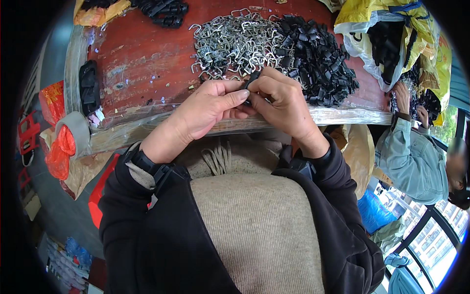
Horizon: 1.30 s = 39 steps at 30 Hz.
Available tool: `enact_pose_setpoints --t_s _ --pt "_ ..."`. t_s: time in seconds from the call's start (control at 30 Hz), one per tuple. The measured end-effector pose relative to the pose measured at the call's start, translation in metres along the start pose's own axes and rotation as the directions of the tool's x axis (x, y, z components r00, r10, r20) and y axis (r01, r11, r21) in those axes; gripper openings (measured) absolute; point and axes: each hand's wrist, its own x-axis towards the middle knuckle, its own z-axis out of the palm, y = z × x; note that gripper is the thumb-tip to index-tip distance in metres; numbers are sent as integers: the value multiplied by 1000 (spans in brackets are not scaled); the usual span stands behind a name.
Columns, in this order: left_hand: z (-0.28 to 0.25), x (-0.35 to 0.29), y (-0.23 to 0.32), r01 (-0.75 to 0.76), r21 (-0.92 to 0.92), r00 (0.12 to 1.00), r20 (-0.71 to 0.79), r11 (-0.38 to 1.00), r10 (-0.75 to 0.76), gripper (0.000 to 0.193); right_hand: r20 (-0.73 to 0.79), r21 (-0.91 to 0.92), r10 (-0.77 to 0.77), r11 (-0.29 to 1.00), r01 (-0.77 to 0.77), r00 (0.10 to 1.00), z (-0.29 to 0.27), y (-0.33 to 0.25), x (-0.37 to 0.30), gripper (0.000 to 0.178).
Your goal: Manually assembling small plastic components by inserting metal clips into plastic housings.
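Note:
My left hand (208,109) and my right hand (285,102) meet above the table's near edge. Between their fingertips is a small black plastic part (253,78), pinched from both sides and partly covered by the fingers. Its exact kind is too small to make out. Just beyond my hands lies a pile of bent silvery metal hooks (237,41). A heap of small black plastic pieces (320,63) adjoins the hooks on the right.
The worn red tabletop (142,63) has a plastic-wrapped edge (338,116). Black parts (89,88) lie at its left side. A yellow-and-white sack (360,46) of black parts stands at the right, by a co-worker's hands (402,97). A tape roll (78,130) hangs at the left corner.

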Motion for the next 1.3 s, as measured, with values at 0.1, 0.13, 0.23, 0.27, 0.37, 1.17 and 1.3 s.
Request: enact_pose_setpoints --t_s 0.1,0.13,0.23,0.27,0.37,1.17,1.3 --pt "-1 0 -2 16 -20 1000 2 1000 -16 25 67 25 -19 1000 17 998 -5 4 2 11" --pt "-2 0 -1 17 -19 1000 8 1000 -17 25 67 24 -19 1000 18 998 -6 4 3 11" --pt "-2 -1 0 32 -26 999 -2 999 -32 24 118 57 -15 998 9 993 -7 3 5 11" --pt "-2 0 0 32 -29 999 -2 999 -33 24 71 19 -13 1000 12 997 -5 2 5 10" --pt "-4 2 2 -5 -45 1000 3 999 5 24 -41 -65 -15 998 12 999 5 0 4 11" --pt "-15 -7 0 -112 -316 992 21 942 125 35 -186 -88 93 990 -111 978 -10 19 10 15" --pt "-8 -3 4 -123 -334 991 14 934 136 36 -161 -46 -18 999 11 987 -9 16 6 14"
